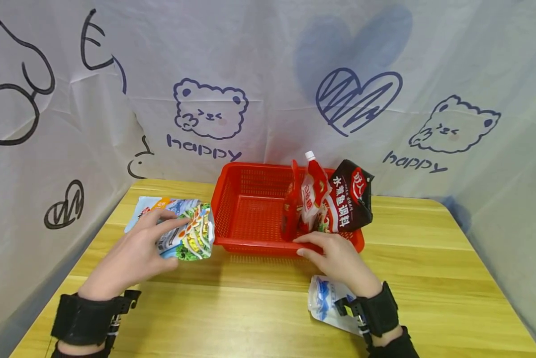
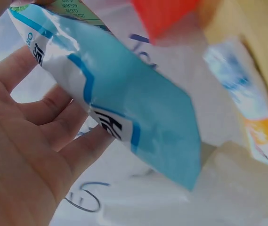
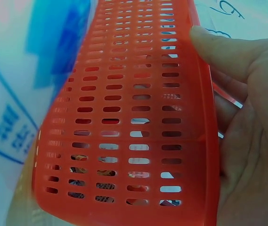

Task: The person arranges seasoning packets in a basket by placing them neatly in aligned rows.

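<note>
My left hand [image 1: 135, 251] pinches a glossy pouch [image 1: 198, 233] printed with a salad picture, held up beside the left end of a red plastic basket [image 1: 250, 246]. In the left wrist view the pouch shows a light blue and white side [image 2: 138, 99]. My right hand [image 1: 337, 253] grips the basket's front rim, thumb outside and fingers over the edge. Inside, at the basket's right end, stand a slim red packet [image 1: 290, 214], a red and white pouch with a white cap [image 1: 312, 194], and a black seasoning packet [image 1: 357, 194] leaning on the rim.
A blue and white packet with an orange patch [image 1: 160, 202] lies on the wooden table [image 1: 259, 318] behind my left hand, partly hidden. Beneath my right wrist lies a white and blue pouch [image 1: 323, 301]. White cloth with drawings hangs behind and at both sides.
</note>
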Action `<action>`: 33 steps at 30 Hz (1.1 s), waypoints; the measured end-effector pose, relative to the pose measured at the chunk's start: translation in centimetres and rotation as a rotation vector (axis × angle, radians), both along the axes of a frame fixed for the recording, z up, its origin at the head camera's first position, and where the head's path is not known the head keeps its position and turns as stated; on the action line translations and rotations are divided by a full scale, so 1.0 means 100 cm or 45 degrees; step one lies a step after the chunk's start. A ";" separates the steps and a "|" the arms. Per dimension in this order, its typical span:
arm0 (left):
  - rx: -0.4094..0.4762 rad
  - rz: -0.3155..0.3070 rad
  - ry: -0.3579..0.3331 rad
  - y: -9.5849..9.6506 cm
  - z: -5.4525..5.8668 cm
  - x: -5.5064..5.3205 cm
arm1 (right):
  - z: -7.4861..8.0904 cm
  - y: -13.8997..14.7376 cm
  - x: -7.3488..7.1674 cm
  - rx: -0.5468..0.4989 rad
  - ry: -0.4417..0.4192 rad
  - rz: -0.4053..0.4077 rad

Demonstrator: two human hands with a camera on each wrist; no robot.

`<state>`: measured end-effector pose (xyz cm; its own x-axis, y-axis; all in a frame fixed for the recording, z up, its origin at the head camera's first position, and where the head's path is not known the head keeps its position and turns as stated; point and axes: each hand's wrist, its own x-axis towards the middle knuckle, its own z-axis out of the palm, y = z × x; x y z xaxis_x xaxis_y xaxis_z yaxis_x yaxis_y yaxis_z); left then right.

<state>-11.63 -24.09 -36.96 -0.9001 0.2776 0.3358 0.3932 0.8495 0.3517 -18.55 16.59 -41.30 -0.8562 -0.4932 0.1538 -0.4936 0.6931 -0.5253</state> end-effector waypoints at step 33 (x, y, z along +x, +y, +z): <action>0.023 -0.300 0.145 0.116 0.002 -0.028 | 0.006 -0.005 0.005 -0.301 -0.078 0.032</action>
<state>-14.40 -12.49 -36.79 -0.7673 0.4684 0.4380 0.6177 0.7235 0.3082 -18.09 16.09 -40.70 -0.8552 -0.4714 0.2154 -0.4715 0.5353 -0.7008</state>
